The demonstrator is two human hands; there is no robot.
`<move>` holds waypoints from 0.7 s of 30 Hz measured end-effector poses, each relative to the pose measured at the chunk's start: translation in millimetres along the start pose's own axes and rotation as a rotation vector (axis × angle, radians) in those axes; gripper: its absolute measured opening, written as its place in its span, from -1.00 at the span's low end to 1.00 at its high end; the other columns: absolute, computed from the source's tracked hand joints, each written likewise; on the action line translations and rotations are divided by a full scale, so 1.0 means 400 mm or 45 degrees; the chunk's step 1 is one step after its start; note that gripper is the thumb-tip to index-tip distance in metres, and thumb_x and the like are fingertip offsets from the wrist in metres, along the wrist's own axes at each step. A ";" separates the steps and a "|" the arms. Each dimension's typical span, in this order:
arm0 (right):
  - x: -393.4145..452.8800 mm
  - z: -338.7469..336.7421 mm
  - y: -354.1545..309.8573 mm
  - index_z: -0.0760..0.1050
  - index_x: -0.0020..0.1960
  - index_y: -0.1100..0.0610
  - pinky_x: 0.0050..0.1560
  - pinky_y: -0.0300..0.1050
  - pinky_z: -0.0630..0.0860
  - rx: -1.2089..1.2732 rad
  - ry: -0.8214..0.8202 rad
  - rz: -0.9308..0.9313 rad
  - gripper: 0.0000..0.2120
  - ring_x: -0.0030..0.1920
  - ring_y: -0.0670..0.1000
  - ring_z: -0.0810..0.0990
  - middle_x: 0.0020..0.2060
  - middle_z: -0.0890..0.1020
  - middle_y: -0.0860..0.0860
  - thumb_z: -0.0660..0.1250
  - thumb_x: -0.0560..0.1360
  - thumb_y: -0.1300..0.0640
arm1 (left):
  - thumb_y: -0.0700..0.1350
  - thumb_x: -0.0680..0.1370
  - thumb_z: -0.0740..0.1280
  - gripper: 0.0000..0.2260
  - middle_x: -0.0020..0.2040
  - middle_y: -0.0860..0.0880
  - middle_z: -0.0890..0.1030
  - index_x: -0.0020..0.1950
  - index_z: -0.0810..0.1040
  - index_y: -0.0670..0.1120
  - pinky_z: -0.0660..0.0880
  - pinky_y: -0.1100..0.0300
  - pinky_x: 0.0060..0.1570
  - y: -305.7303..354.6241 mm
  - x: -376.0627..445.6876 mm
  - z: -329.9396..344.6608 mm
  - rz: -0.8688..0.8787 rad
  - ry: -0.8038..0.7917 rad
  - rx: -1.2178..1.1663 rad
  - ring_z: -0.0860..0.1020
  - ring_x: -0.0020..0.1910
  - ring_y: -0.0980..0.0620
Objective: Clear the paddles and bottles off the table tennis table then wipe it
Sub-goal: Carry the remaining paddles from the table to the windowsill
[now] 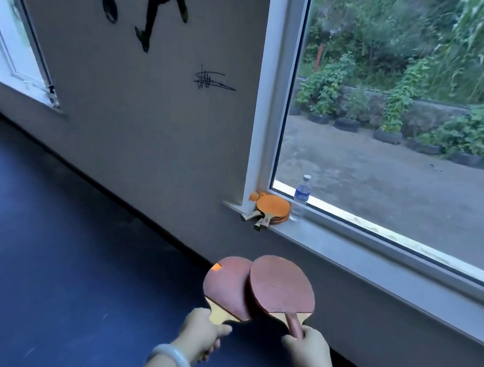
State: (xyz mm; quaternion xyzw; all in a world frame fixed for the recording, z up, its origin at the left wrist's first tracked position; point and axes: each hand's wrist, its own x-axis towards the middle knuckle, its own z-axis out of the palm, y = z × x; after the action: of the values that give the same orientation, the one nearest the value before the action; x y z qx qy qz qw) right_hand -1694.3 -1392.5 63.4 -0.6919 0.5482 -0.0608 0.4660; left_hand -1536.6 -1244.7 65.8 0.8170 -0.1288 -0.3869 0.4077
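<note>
Two red paddles are held out in front of the person, one in each hand, above a dark blue floor (46, 251). The left hand (202, 331) has its fingers curled round the pale wooden handle of the left paddle (226, 287), and a pale bangle (173, 362) sits on that wrist. The right hand (307, 352) grips the reddish handle of the right paddle (281, 287), whose blade overlaps the edge of the left one. A small orange patch shows near the upper left rim of the left paddle.

Beyond them, on the white windowsill (347, 249), a stack of orange paddles (272, 209) lies in the corner by the window frame, handles pointing out over the sill's edge. An orange ball (253, 196) rests just behind the stack. A clear water bottle (301, 197) with a blue label stands upright just beside the stack, against the glass.

On the white wall (152, 112) to the left are a dark figure sticker and a scrawled black signature (213, 82). Outside the window lie a dirt yard and green plants in tyre planters.
</note>
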 end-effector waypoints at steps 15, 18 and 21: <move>0.646 0.038 -0.320 0.49 -0.23 0.19 -0.42 -0.14 0.49 0.039 0.006 0.089 -0.94 -0.46 0.04 0.54 -0.39 0.61 0.09 0.31 0.38 0.19 | -0.14 0.49 0.41 -0.86 -0.48 -0.03 0.49 -0.13 0.48 -0.15 0.25 0.29 -0.60 0.348 0.662 -0.056 -0.029 -0.140 0.140 0.32 -0.63 0.07; 0.740 0.021 -0.370 0.46 -0.24 0.15 -0.48 -0.22 0.42 0.008 -0.005 0.119 -0.93 -0.43 0.02 0.54 -0.37 0.60 0.07 0.30 0.40 0.18 | -0.15 0.51 0.40 -0.86 -0.46 -0.03 0.49 -0.16 0.47 -0.13 0.24 0.29 -0.60 0.399 0.776 -0.057 -0.059 -0.161 0.138 0.31 -0.63 0.09; 0.804 0.008 -0.396 0.43 -0.26 0.13 -0.44 -0.21 0.37 -0.017 -0.002 0.164 -0.90 -0.41 -0.01 0.51 -0.38 0.56 0.02 0.30 0.42 0.17 | -0.14 0.52 0.40 -0.84 -0.45 -0.04 0.48 -0.15 0.44 -0.11 0.22 0.30 -0.60 0.442 0.881 -0.046 -0.096 -0.202 0.164 0.30 -0.61 0.08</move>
State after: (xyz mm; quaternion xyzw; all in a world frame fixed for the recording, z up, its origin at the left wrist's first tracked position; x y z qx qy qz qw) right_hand -1455.3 -1658.4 37.3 -0.6583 0.5916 -0.0262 0.4648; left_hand -1269.4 -1531.7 22.3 0.8125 -0.1545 -0.4564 0.3282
